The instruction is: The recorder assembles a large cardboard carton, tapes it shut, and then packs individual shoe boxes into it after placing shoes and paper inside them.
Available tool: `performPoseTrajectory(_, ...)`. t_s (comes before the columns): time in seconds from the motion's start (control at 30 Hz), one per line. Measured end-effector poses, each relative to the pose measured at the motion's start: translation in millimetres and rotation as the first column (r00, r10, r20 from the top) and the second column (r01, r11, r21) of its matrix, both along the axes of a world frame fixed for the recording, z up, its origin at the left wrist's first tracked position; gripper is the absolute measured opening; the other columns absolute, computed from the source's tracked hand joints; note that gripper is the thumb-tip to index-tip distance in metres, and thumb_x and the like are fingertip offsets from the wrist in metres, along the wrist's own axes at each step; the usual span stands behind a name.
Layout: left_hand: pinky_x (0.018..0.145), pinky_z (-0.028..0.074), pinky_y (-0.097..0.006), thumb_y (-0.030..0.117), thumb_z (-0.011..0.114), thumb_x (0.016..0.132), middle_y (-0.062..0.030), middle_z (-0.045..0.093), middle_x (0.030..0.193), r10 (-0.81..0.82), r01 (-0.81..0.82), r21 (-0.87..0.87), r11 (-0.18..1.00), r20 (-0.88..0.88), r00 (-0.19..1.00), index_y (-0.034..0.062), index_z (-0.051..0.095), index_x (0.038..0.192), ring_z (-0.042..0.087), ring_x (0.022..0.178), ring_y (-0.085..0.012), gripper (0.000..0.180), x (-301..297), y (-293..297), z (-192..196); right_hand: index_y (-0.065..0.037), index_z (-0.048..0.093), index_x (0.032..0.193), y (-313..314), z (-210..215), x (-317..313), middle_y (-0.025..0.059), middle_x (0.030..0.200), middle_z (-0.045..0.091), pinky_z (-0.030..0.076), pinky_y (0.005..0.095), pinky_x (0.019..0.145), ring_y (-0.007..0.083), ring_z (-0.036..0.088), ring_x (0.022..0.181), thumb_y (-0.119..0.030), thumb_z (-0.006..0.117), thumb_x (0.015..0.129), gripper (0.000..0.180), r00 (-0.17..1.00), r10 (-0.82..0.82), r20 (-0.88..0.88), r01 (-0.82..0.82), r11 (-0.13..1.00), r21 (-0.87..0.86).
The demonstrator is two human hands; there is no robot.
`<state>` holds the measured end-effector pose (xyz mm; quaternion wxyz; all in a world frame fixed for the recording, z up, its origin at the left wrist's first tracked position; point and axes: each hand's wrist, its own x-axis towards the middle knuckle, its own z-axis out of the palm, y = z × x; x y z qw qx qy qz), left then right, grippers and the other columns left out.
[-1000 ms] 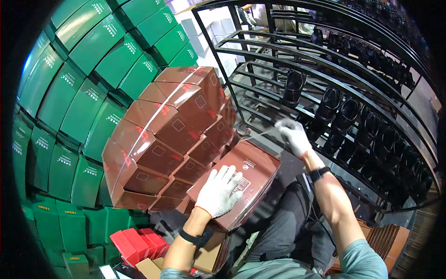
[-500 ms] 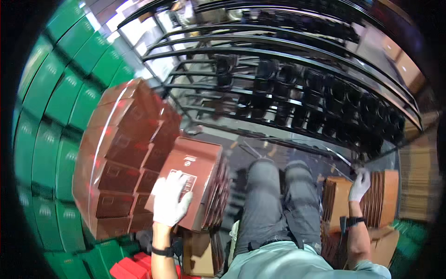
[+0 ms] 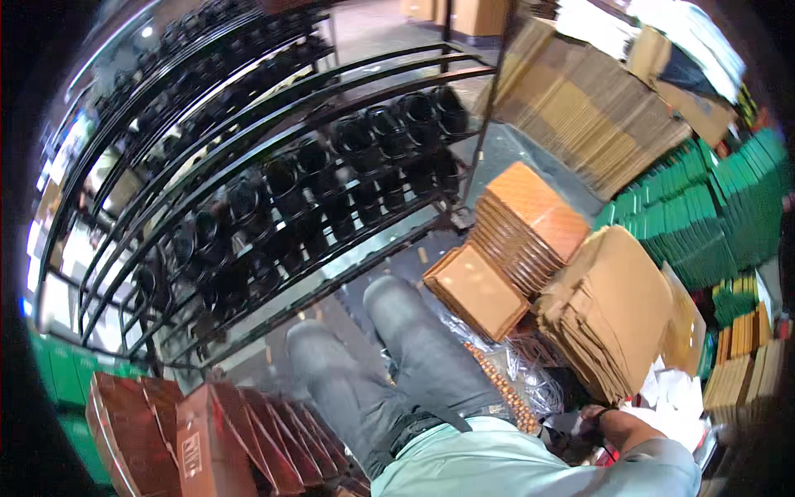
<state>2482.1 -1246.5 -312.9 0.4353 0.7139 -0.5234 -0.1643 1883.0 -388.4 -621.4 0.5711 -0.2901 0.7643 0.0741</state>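
My right forearm comes in at the lower right, bent back toward my hip, with a dark band at the wrist. My right hand (image 3: 590, 412) is small and mostly hidden among dark items beside my waist; what its fingers do does not show. Crumpled white material (image 3: 672, 402) lies close to that arm. Out of view is my left hand. At the lower left, brown printed boxes (image 3: 211, 447) stand in a leaning row beside my leg. A stack of tan flat cartons (image 3: 609, 302) rises just beyond my right hand.
A black metal rack (image 3: 348, 70) holding rows of dark shoes or similar items spans the front. To the right stand an orange-brown carton stack (image 3: 534, 211), a smaller tan stack (image 3: 476, 290), green boxes (image 3: 683, 219) and flattened cardboard (image 3: 588, 108). Clear plastic wrap (image 3: 534, 373) lies near my leg.
The view has swung to the right. My left hand, earlier spread on a brown box, has left the view. My right hand has moved from the carton stack back to beside my hip.
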Motion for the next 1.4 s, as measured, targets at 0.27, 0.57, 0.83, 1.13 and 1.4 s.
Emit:
performPoseTrajectory(0.27, 0.079, 0.057, -0.046, 0.024, 0.073, 0.106, -0.0215, 0.078, 0.098, -0.334, 0.233, -0.638, 0.734, -0.04, 0.942, -0.0053, 0.078, 0.111, 0.072, 0.086, -0.035, 0.03, -290, -26, 209, -0.004, 0.086, 0.113, -288, 210, -18, 0.0276, 0.109, 0.081, 0.062, 0.054, 0.095, 0.045, 0.079, 0.11, -0.035, 0.067, 0.094, 0.041, 0.958, -0.05, -0.282, 0.06, 0.998, 0.027)
performPoseTrajectory(0.57, 0.076, 0.057, -0.054, 0.021, 0.072, 0.1, -0.0207, 0.069, 0.09, -0.815, 0.857, 0.318, -0.406, 0.297, -0.497, 0.007, 0.072, 0.1, 0.069, 0.086, -0.0431, 0.014, -428, 109, 67, -0.008, 0.082, 0.097, -320, 376, -159, 0.0253, 0.096, 0.079, 0.062, 0.0523, 0.087, 0.0438, 0.077, 0.097, -0.029, 0.072, 0.088, 0.024, 0.147, -0.512, -0.846, 0.112, 0.859, -0.5)
performPoseTrajectory(0.83, 0.09, 0.061, -0.052, 0.036, 0.074, 0.103, -0.0207, 0.078, 0.119, -0.8, 0.676, 0.569, -0.469, 0.05, -0.598, 0.0068, 0.076, 0.129, 0.074, 0.108, -0.044, 0.039, -441, 115, 77, -0.004, 0.084, 0.091, -273, 370, -208, 0.0216, 0.085, 0.079, 0.062, 0.0468, 0.081, 0.034, 0.078, 0.08, -0.033, 0.078, 0.087, 0.031, 0.362, -0.821, -0.441, 0.469, 0.569, -0.675)
performPoseTrajectory(1.13, 0.118, 0.053, -0.049, 0.025, 0.088, 0.096, -0.0228, 0.054, 0.165, -0.823, 0.813, 0.128, -0.568, -0.083, -0.562, 0.0045, 0.053, 0.163, 0.058, 0.149, -0.0379, 0.078, -518, 110, 99, 0.001, 0.08, 0.099, -322, 396, -206, 0.0111, 0.077, 0.076, 0.059, 0.0357, 0.061, 0.0202, 0.073, 0.065, -0.013, 0.074, 0.099, 0.015, 0.223, -0.929, 0.296, 0.75, -0.031, -0.661)
performPoseTrajectory(1.4, 0.092, 0.057, -0.036, 0.031, 0.081, 0.103, -0.0157, 0.078, 0.116, -0.768, 0.976, 0.128, -0.176, -0.639, -0.055, -0.0017, 0.071, 0.133, 0.069, 0.102, -0.0204, 0.046, -613, 151, 79, 0.003, 0.075, 0.1, -607, 465, -180, 0.0169, 0.094, 0.076, 0.06, 0.0427, 0.084, 0.0321, 0.076, 0.092, -0.03, 0.072, 0.102, 0.033, 0.801, -0.589, 0.108, 0.339, 0.298, -0.892)
